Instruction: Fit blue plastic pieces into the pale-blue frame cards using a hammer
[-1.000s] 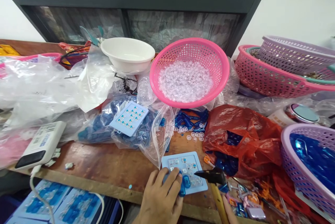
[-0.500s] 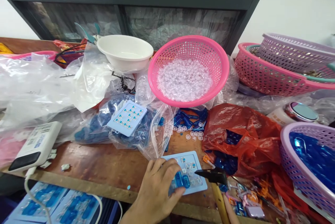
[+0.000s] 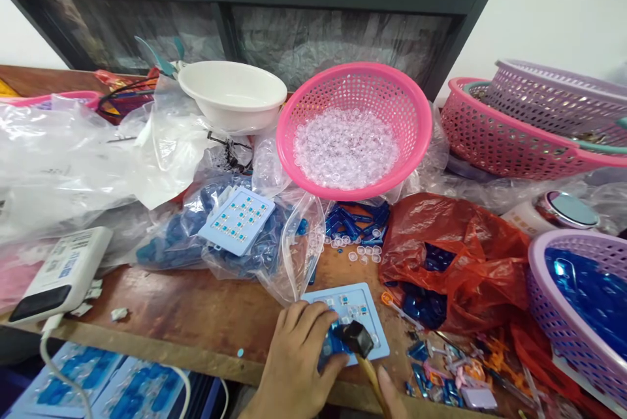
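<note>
Tray [image 3: 360, 308] at bottom centre; left hand [image 3: 294, 360] fingers clamped on blue piece [image 3: 336, 345]; right hand [image 3: 392, 399] grips hammer [image 3: 360, 339], head on tray.

A: How many baskets are there?
B: Four: two pink baskets [image 3: 353, 89] [image 3: 490, 138] and two purple baskets [image 3: 553, 96] [image 3: 578, 308].
A: And trays?
B: Two blue trays [image 3: 365, 314] [image 3: 238, 220], one white bowl [image 3: 232, 93], one hammer [image 3: 360, 341].
</note>
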`<state>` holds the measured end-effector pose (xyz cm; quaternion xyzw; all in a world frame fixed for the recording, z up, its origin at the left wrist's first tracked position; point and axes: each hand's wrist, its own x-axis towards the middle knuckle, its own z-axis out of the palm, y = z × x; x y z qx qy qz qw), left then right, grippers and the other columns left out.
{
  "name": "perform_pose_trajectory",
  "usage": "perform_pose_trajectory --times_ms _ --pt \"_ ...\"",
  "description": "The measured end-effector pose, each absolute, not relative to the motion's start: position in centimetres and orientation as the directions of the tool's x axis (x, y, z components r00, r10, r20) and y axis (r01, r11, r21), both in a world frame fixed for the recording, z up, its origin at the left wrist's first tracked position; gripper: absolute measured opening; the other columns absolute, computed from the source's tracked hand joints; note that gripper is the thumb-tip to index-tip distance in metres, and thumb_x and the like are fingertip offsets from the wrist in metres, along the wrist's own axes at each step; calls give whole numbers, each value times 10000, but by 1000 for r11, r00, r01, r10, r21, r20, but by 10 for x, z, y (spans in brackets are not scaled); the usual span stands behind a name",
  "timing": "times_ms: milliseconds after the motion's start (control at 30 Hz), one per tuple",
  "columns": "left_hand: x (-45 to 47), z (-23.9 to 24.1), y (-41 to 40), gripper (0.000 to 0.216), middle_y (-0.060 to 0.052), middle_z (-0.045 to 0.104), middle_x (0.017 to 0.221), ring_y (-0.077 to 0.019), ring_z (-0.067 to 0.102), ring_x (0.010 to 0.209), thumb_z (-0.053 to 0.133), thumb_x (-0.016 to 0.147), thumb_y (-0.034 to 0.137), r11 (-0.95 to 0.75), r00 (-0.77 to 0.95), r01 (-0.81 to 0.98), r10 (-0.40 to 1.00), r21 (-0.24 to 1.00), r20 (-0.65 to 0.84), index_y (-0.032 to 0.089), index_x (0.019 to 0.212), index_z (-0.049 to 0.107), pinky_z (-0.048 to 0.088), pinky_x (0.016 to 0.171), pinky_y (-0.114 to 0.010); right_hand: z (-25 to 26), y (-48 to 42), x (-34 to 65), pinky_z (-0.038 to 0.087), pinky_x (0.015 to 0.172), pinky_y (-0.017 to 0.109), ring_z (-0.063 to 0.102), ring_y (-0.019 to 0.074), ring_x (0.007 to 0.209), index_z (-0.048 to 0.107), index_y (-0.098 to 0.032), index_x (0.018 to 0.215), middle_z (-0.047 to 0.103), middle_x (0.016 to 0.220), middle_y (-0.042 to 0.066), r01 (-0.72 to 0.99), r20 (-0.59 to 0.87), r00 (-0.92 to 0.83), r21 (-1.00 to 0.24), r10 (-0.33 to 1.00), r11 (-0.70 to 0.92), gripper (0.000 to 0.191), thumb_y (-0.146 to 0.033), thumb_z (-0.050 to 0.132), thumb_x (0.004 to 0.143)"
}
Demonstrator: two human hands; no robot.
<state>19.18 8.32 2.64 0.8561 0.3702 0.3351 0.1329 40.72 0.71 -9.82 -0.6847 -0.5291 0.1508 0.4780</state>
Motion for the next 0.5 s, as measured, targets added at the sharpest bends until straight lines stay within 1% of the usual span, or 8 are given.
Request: perform_pose_trajectory --times_ms 33,167,233,300,333,400,467,500 --pt "192 25 83 222 -78 691 1090 -267 604 979 617 924 270 -691 502 545 722 474 475 205 1136 611 512 862 -409 -107 19 412 470 453 177 559 39 458 690 -195 852 681 655 -49 584 317 391 -811 864 33 403 -541 509 952" --pt "191 26 82 270 -95 670 1117 -292 609 988 685 876 304 -675 474 601 732 429 489 223 1126 626 525 837 -434 -121 36 426 411 375 169 472 30 341 706 -216 808 637 526 -74 592 359 377 -802 853 76 465 -594 473 946" --pt "189 31 84 279 -100 663 1127 -304 612 985 705 851 325 -673 478 607 735 423 482 233 1107 641 526 819 -444 -120 36 427 347 305 173 353 29 240 720 -217 803 543 398 -104 593 373 370 -800 851 92 485 -614 475 935" --pt "187 36 88 253 -98 660 1120 -292 615 986 659 860 290 -676 502 567 737 471 452 225 1104 643 530 832 -434 -117 41 426 273 249 177 240 31 171 737 -232 759 418 289 -123 594 381 364 -798 850 103 501 -624 474 929" --pt "185 37 91 237 -96 659 1112 -278 616 990 611 876 254 -674 518 538 738 505 433 217 1108 639 531 845 -420 -115 45 425 255 238 178 224 33 158 743 -241 740 387 266 -122 595 382 364 -797 850 104 502 -621 474 928" --pt "183 39 99 237 -92 655 1095 -254 611 997 506 907 191 -665 533 499 741 556 408 206 1104 637 529 866 -398 -112 53 423 290 256 167 286 32 173 746 -245 754 445 295 -108 596 378 363 -797 852 99 479 -600 480 934" --pt "182 40 111 265 -96 649 1083 -252 602 1004 433 934 164 -662 541 510 743 550 393 204 1075 654 522 875 -407 -108 54 419 395 337 163 439 37 268 736 -234 852 608 449 -78 598 364 368 -797 855 82 418 -564 496 945" --pt "183 41 119 280 -99 647 1085 -259 599 1006 421 939 155 -661 552 540 745 521 374 205 1055 670 518 878 -421 -105 49 416 444 390 169 513 42 343 726 -227 907 675 556 -58 598 354 372 -798 858 70 395 -547 499 951"
